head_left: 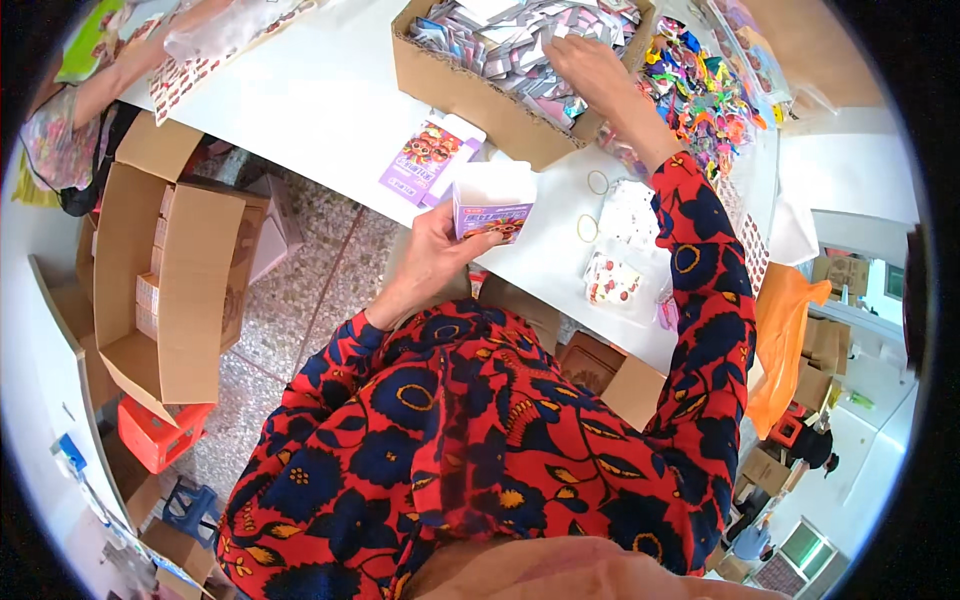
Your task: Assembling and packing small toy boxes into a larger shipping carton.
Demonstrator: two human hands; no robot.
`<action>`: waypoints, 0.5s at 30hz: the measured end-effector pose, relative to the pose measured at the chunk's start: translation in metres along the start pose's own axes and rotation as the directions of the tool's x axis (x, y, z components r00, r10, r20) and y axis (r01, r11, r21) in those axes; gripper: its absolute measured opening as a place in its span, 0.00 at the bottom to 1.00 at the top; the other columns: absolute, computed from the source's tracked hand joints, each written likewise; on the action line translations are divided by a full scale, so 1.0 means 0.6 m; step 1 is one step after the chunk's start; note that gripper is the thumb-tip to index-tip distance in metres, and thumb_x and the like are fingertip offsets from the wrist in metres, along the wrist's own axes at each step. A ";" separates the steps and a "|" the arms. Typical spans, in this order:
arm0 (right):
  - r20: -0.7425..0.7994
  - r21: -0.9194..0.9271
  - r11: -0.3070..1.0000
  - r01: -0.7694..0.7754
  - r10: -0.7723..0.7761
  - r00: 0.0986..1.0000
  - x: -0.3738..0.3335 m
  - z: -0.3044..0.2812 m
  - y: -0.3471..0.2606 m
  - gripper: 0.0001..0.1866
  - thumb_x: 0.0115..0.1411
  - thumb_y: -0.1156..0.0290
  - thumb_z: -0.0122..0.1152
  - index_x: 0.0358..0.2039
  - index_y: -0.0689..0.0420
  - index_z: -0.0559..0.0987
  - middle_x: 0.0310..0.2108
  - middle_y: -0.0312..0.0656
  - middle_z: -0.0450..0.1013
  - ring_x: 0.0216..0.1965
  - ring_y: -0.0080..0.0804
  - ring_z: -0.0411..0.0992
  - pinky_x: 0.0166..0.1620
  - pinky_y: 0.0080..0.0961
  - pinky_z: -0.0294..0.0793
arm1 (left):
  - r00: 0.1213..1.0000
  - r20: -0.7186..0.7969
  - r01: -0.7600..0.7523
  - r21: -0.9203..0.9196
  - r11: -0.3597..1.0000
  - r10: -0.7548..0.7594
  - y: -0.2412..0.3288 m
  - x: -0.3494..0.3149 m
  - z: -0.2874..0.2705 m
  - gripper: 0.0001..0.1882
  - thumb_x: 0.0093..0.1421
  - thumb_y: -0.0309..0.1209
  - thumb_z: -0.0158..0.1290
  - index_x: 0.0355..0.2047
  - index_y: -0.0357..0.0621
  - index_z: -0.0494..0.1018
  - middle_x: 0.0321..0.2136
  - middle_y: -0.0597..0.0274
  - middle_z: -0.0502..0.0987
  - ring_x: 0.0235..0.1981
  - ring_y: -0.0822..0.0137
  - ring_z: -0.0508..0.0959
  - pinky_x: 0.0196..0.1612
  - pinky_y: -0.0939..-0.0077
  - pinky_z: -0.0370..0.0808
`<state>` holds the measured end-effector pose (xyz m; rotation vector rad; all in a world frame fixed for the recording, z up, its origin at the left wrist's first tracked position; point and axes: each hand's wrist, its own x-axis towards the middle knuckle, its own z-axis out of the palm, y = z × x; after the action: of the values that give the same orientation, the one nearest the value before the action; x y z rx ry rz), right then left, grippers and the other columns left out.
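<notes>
My left hand [433,248] grips a small purple carton [492,222] near the table's front edge. The carton's top is open, showing its white inside. My right hand [592,72] reaches into a large cardboard box [480,113]. That box is heaped with small, flat, silvery and pinkish packets [505,50]. The right fingers are bent together among the packets; what they pinch, if anything, is hidden. Beside the held carton, another purple carton [425,160] lies on the white table [300,105], with a red cartoon picture on it.
Colourful small plastic pieces [700,95] are piled right of the box. Rubber bands [588,228] and a sticker-covered pad [612,280] lie nearby. An open carton [190,290] with small boxes stands at left. Another person's arm [125,75] shows at far left; an orange bag [778,350] hangs at right.
</notes>
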<state>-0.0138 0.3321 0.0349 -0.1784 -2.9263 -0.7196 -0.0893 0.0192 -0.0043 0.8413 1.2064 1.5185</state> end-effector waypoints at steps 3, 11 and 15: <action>-0.026 -0.036 0.999 0.016 -0.017 1.000 -0.007 -0.015 -0.002 0.12 0.44 0.78 0.54 0.33 0.59 0.71 0.32 0.40 0.70 0.38 0.33 0.71 0.40 0.26 0.73 | 1.000 -0.011 0.016 0.001 1.000 -0.016 0.000 -0.001 0.001 0.18 0.52 0.21 0.57 0.44 0.33 0.70 0.37 0.60 0.78 0.37 0.75 0.75 0.41 0.80 0.74; 0.033 0.014 0.997 0.074 -0.074 0.997 -0.053 -0.064 0.003 0.11 0.46 0.76 0.53 0.33 0.58 0.71 0.33 0.38 0.70 0.40 0.33 0.71 0.42 0.27 0.73 | 1.000 0.023 0.016 -0.045 0.999 -0.015 -0.008 -0.003 0.013 0.17 0.52 0.21 0.57 0.44 0.32 0.70 0.36 0.60 0.78 0.37 0.74 0.75 0.41 0.79 0.74; -0.063 0.046 0.997 0.058 -0.055 0.996 -0.071 -0.069 0.002 0.19 0.46 0.77 0.54 0.42 0.57 0.72 0.41 0.38 0.71 0.45 0.35 0.71 0.45 0.26 0.72 | 1.000 0.030 0.003 -0.030 1.000 -0.002 -0.007 -0.003 0.021 0.17 0.53 0.22 0.57 0.44 0.31 0.69 0.36 0.59 0.77 0.37 0.74 0.75 0.41 0.79 0.74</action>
<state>0.0320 0.3102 0.0656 -0.0679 -2.8969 -0.6496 -0.0762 0.0209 -0.0047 0.8393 1.1591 1.5131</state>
